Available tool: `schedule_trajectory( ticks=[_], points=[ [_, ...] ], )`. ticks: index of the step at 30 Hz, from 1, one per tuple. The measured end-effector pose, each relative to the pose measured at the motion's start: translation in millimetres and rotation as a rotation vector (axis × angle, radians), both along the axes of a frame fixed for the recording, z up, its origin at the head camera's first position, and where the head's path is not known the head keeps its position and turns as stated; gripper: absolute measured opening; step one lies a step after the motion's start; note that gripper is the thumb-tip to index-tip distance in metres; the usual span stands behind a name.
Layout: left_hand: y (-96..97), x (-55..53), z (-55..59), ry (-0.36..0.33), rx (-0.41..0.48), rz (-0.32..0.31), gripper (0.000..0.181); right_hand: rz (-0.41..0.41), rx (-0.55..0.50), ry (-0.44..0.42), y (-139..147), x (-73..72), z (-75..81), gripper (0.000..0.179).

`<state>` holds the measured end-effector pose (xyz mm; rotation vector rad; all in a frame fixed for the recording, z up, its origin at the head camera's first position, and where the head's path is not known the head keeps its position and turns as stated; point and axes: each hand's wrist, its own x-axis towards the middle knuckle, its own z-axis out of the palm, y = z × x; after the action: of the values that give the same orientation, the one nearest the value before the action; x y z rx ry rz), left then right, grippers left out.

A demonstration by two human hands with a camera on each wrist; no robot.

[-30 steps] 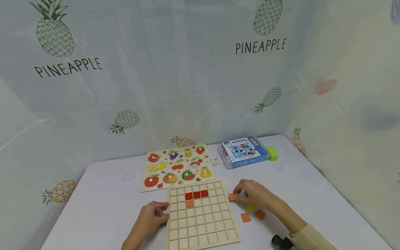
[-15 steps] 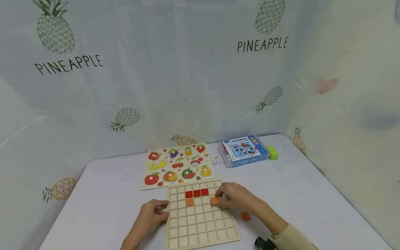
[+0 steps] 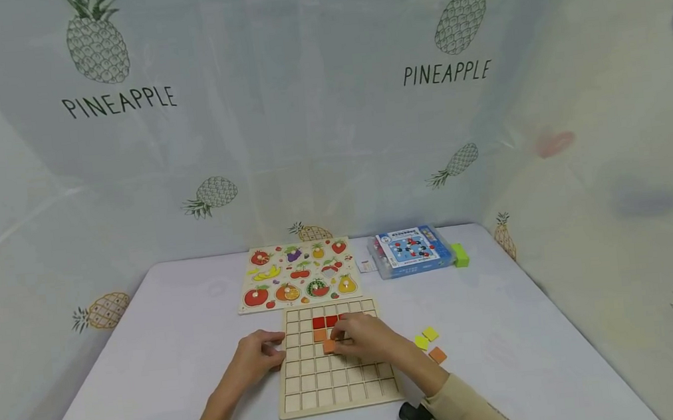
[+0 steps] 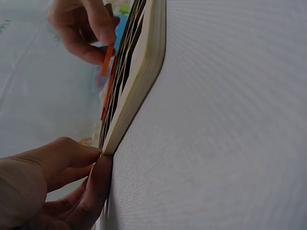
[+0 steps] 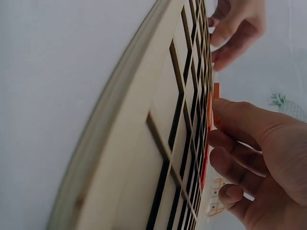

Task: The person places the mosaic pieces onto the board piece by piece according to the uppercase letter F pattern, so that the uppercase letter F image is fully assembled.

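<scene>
A wooden grid board (image 3: pixel 309 380) lies on the table with several square cells. Red tiles (image 3: pixel 325 322) sit in a row near its far side, the right end partly behind my right hand, and one orange tile (image 3: pixel 320 335) lies just below the row's left end. My right hand (image 3: pixel 367 338) is over the board and pinches another orange tile (image 3: pixel 329 347) between thumb and fingers; the right wrist view shows this held tile (image 5: pixel 217 96) standing off the board's face. At the board's left edge my left hand (image 3: pixel 256 358) grips the rim with thumb and finger (image 4: pixel 101 175).
Two yellow tiles (image 3: pixel 426 337) and an orange tile (image 3: pixel 437 354) lie right of the board. Behind it is a fruit puzzle board (image 3: pixel 285 276). A blue boxed set (image 3: pixel 413 251), a small card (image 3: pixel 367 265) and a green block (image 3: pixel 460 255) stand at the back right.
My right hand has carried the orange tile leftward from beside the board to over its cells, near the orange tile lying there. My left hand has stayed at the left edge.
</scene>
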<state>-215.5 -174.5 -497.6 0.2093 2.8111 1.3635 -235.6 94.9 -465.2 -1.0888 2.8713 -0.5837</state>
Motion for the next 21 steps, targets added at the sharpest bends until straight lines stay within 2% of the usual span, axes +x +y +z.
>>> schedule_trajectory(
  ticks=[10,21],
  points=[
    [0.2,-0.3,0.4,0.003,-0.023,0.002,0.035,-0.012,0.039,0.007,-15.2,-2.9,-6.3,0.017],
    [1.5,0.4,1.9,-0.01,-0.031,0.021,0.035,-0.023,0.017,0.006,-17.4,-1.2,-9.7,0.016]
  ],
)
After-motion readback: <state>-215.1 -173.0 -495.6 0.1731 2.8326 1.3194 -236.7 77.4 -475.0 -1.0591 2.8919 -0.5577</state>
